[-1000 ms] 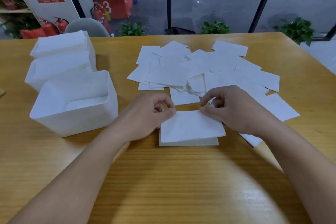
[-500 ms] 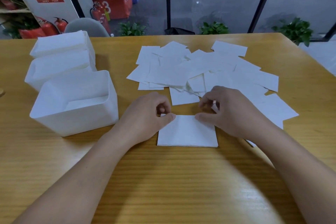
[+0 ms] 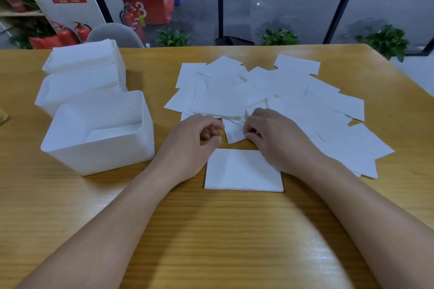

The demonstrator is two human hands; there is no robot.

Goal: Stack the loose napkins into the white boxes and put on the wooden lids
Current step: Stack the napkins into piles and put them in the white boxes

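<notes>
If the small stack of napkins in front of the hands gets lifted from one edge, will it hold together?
Probably not well. The stack is thin, soft paper, so it would likely droop. Its sheets look loose, so they may fan or slide apart. It should be very light; gripping both sides seems safer.

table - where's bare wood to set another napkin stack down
Bare table lies near the person, below the small stack, between the forearms. Another strip runs between the front white box and the loose napkins. The middle and right are crowded with napkins.
</notes>
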